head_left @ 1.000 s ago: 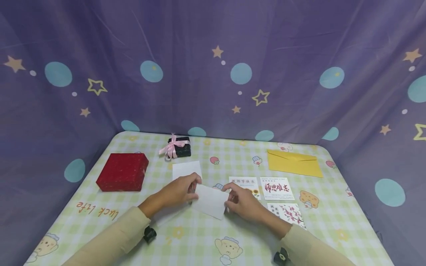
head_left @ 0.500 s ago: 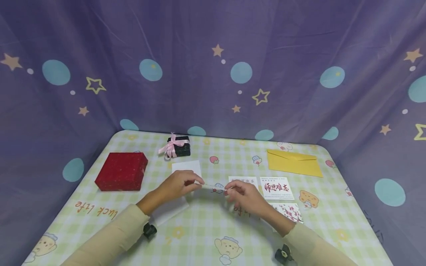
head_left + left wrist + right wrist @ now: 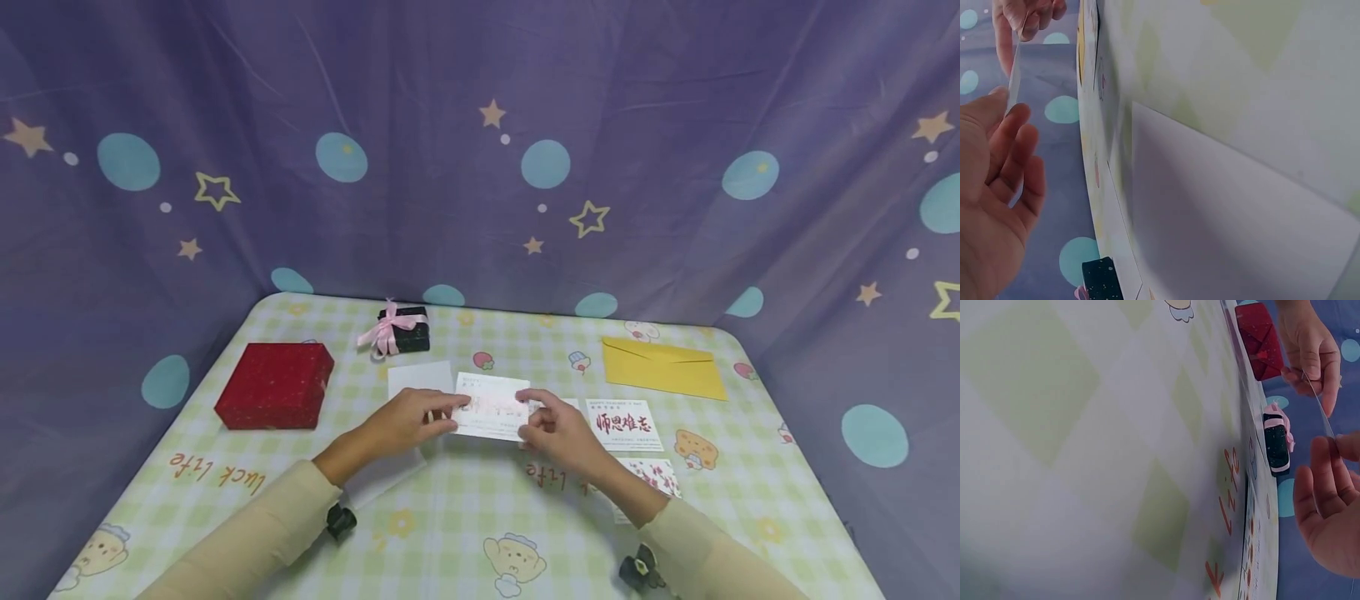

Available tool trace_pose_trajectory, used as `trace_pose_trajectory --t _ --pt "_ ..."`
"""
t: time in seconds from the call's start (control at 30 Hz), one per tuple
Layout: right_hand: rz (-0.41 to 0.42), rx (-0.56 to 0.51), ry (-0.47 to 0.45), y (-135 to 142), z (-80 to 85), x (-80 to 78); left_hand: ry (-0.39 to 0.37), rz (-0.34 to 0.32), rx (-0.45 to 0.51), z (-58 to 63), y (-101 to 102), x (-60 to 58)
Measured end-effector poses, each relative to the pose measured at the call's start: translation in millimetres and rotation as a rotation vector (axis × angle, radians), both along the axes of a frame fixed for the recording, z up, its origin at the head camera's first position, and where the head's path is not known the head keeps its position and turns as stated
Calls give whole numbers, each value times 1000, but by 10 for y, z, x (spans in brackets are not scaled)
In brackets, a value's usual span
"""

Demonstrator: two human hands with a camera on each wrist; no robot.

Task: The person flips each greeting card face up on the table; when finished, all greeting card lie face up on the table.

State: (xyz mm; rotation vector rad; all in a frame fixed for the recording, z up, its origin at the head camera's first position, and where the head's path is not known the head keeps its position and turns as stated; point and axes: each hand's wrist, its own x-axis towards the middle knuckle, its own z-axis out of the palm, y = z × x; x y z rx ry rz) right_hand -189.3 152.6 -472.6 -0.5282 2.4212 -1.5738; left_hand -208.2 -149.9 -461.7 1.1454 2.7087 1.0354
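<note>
A white greeting card [image 3: 491, 407] with faint red lettering is held above the table, its printed face towards the head camera. My left hand [image 3: 408, 422] pinches its left edge between thumb and fingers. At the opposite edge my right hand [image 3: 558, 433] pinches it the same way. Both wrist views show the card [image 3: 1015, 75] nearly edge-on, lifted off the cloth. Two blank white cards lie by my left hand: one [image 3: 420, 377] behind it, another [image 3: 386, 477] partly under the wrist. Right of the held card lies a card with red characters [image 3: 624, 425], and a red-blossom card [image 3: 648, 475] is partly covered by my right arm.
A red box [image 3: 276, 386] stands at the left of the table. Further back sits a small dark gift box [image 3: 411, 333] with a pink ribbon. The yellow envelope [image 3: 663, 368] lies at the back right. A purple curtain [image 3: 450, 233] hangs behind the table.
The held card showed its blank side, then was turned edge-on, and now shows its printed side. Both hands kept hold of it and rose slightly away from the body.
</note>
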Motion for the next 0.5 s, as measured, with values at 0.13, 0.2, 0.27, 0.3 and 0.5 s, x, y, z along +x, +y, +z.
trace_pose_trajectory --t 0.13,0.2,0.27,0.3,0.5 --pt "27 45 -2 36 34 0 -71 2 -16 21 16 -3" --pt "35 61 -18 49 37 -5 -109 -1 -22 31 16 -4" --pt "49 77 -20 63 37 -4 -127 -10 -34 34 17 -8" --pt "54 82 -21 70 31 -4 -133 -15 -40 35 19 -10" --pt "71 114 -3 102 6 13 -151 -26 -55 34 50 -14"
